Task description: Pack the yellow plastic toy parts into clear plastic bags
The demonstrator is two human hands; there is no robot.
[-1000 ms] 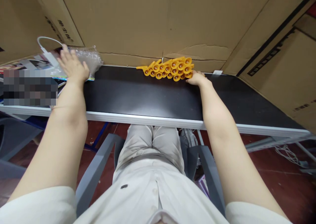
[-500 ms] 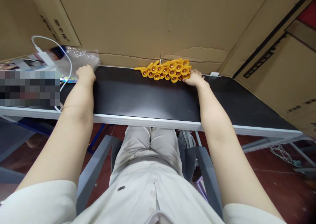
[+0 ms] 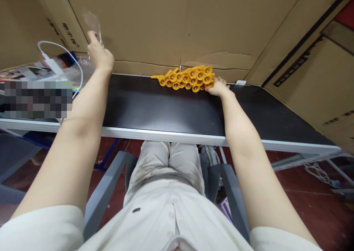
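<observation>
My left hand [image 3: 99, 53] is raised in front of the cardboard wall at the left, its fingers closed on a clear plastic bag [image 3: 93, 22]. The bag sticks up above the fingers, thin and partly blurred. On the black table, against the cardboard, lies a stacked heap of several yellow trumpet-shaped pieces [image 3: 190, 78]. Their round, hollow mouths face me; most of their narrow stems are hidden behind. My right hand [image 3: 219, 87] cups the right end of this heap, thumb in front, with some fingers out of sight behind the pieces.
More clear plastic film [image 3: 80, 68] lies at the table's left, beside a white cable [image 3: 79, 65] with a white plug and printed papers. Tall cardboard panels [image 3: 155, 22] enclose the back and sides. A silver edge strip [image 3: 166, 136] runs along the table's front.
My left hand has risen from the plastic film on the table, lifting a clear bag up before the cardboard. My right hand and the yellow heap have stayed in place.
</observation>
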